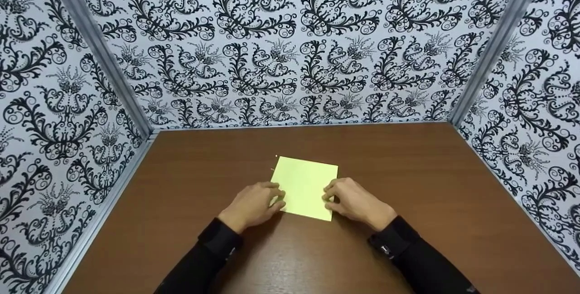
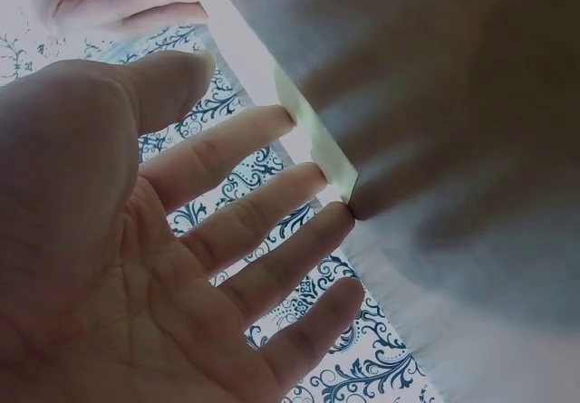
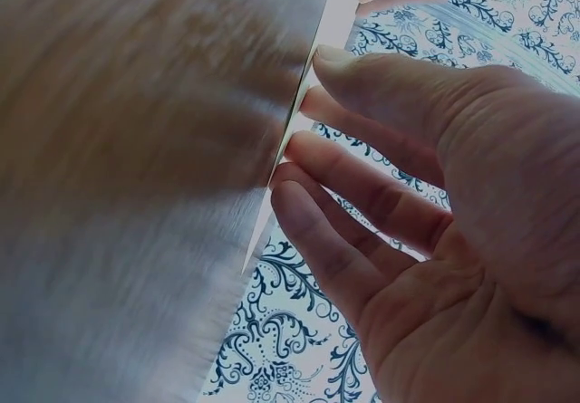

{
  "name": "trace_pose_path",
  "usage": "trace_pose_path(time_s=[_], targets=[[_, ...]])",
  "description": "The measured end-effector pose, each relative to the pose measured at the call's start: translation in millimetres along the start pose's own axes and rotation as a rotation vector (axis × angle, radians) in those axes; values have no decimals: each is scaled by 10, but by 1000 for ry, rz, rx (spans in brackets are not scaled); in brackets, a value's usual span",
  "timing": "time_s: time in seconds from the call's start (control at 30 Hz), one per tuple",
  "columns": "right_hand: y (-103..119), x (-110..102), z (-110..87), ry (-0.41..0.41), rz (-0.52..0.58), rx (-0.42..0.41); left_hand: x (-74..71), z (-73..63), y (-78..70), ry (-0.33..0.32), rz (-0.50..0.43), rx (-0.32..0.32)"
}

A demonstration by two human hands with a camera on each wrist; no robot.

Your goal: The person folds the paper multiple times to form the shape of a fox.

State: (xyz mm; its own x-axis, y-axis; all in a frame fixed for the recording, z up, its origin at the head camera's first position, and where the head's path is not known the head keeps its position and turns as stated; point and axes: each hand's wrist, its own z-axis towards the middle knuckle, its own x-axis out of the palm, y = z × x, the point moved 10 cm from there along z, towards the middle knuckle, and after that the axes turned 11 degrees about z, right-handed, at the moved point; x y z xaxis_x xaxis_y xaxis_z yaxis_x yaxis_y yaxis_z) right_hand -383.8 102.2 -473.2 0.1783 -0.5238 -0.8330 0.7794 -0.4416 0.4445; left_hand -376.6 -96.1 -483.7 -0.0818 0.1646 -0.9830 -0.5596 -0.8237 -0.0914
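A square sheet of pale yellow paper [image 1: 304, 185] lies flat on the table, turned slightly. My left hand [image 1: 254, 204] rests at its left edge, fingertips over the lower left part. From the right, my right hand [image 1: 359, 201] touches the opposite edge with its fingertips. The left wrist view shows nearly straight, spread fingers [image 2: 245, 226] touching the paper [image 2: 313, 140], the thumb held away from it. In the right wrist view, loosely bent fingers [image 3: 317, 226] and the thumb tip meet the thin edge of the sheet.
The brown wooden table [image 1: 430, 185] reaches back to a wall [image 1: 299, 49] with black floral patterning. Patterned side walls with grey metal corner posts [image 1: 99, 49] flank it. Tiny pale specks [image 1: 276, 156] lie beside the paper's upper left corner.
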Motion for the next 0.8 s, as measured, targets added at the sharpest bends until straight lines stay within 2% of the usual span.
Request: trace_pose_path(time_s=[0.13, 0.3, 0.47, 0.63, 0.8], targets=[[-3, 6, -1, -1, 9, 10, -6, 93, 79, 18, -6, -19], [20, 9, 6, -7, 26, -3, -57, 259, 193, 7, -8, -34], [38, 8, 2, -11, 28, -5, -93, 429, 345, 0, -17, -95], [39, 12, 6, -17, 19, 6, -79, 554, 448, 14, 4, -159], [42, 6, -4, -19, 8, 3, 1, 716, 564, 1, 29, -176]])
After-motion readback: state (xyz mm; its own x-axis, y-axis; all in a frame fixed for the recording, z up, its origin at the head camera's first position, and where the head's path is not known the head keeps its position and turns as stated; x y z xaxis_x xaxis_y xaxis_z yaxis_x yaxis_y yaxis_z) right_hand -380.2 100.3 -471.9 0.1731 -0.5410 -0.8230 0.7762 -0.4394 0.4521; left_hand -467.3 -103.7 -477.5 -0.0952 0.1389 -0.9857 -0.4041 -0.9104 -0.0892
